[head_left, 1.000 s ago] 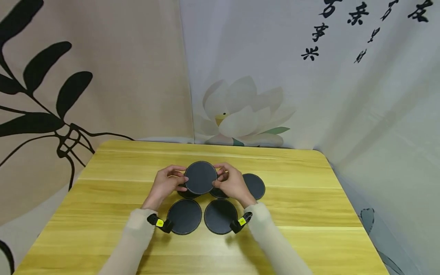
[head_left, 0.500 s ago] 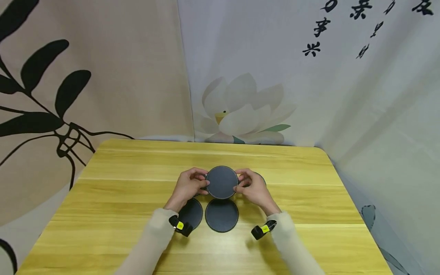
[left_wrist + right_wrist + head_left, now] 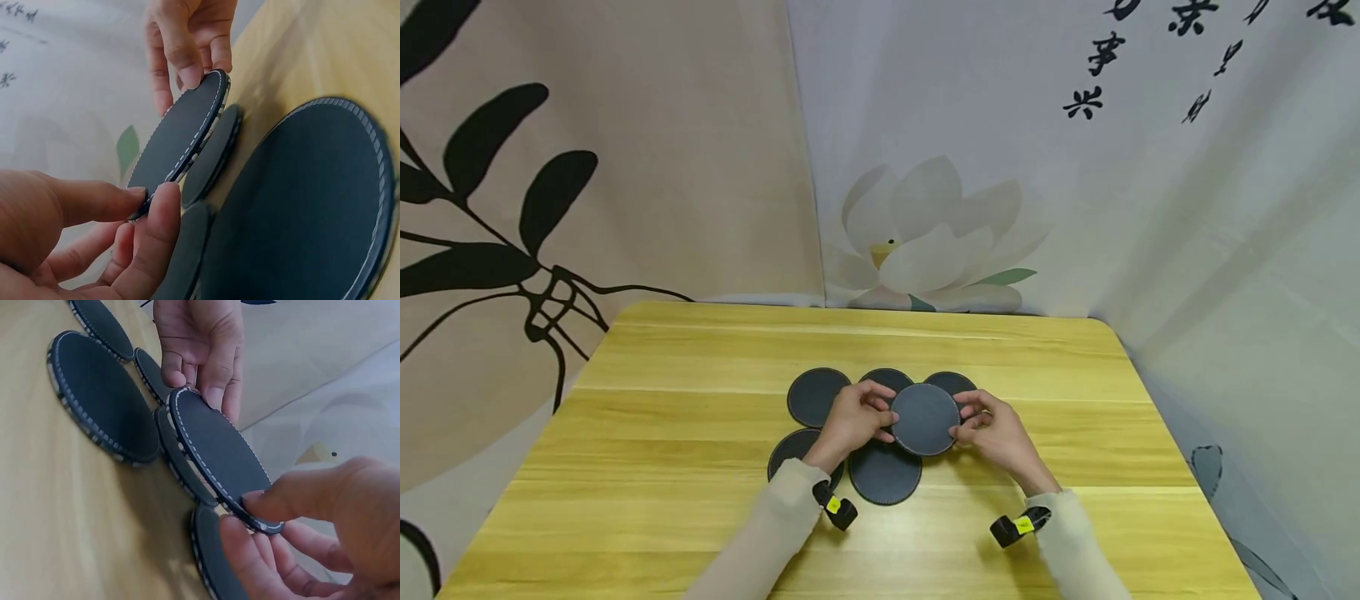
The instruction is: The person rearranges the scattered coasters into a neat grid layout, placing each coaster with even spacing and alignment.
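Observation:
A round black coaster [image 3: 925,419] with white edge stitching is held up above the table between both hands. My left hand [image 3: 853,423] pinches its left edge between thumb and fingers, and my right hand [image 3: 1000,437] pinches the right edge the same way. In the left wrist view the raised coaster [image 3: 178,134] is tilted, its patterned rim showing. The right wrist view shows the coaster [image 3: 219,447] apart from those beneath. Behind it lie a back-left coaster [image 3: 816,397], a back-middle coaster [image 3: 883,378] and a back-right coaster [image 3: 951,381], the latter two partly covered.
A front-left coaster [image 3: 790,448], partly behind my left hand and wrist, lies beside a front-middle coaster [image 3: 886,477]. All rest on a yellow wood-grain table [image 3: 670,483]. A printed cloth [image 3: 925,242] hangs behind the table's far edge.
Both hands have carried the held coaster to the right, and in the last half second also toward the front. The back-left and back-middle coasters have come into fuller view.

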{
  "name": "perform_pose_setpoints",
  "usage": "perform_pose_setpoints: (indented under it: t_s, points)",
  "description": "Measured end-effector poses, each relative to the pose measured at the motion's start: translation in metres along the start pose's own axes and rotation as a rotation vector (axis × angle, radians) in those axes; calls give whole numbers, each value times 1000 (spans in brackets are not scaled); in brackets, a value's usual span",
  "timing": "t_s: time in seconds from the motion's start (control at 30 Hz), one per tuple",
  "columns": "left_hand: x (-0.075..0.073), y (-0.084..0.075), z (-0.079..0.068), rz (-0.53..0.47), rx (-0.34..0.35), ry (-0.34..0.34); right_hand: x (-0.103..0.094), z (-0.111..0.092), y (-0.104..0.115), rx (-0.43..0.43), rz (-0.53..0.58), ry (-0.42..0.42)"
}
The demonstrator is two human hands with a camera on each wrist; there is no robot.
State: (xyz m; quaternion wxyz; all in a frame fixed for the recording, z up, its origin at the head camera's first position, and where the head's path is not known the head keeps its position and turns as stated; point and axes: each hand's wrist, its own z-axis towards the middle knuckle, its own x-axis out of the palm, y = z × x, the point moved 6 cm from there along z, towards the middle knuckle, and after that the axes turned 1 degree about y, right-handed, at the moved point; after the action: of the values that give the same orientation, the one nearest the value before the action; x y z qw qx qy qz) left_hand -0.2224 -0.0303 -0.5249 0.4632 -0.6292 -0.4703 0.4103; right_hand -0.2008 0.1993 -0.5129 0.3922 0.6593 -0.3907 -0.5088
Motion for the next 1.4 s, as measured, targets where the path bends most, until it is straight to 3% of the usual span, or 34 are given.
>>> perform_pose_setpoints:
  t_s: [0.4,0.73,1.17,1.4]
  points:
    - [38,6,-13,86,33,33,-17,-23,-28,68,36,8]
    - [64,7,-28,142,30,25,-26,-35,-39,146,-12,24]
    - [72,5,-30,194,36,0,-29,-38,-41,167,-132,-9]
    - [70,3,-28,306,92,-17,-29,-38,-42,178,-166,-24]
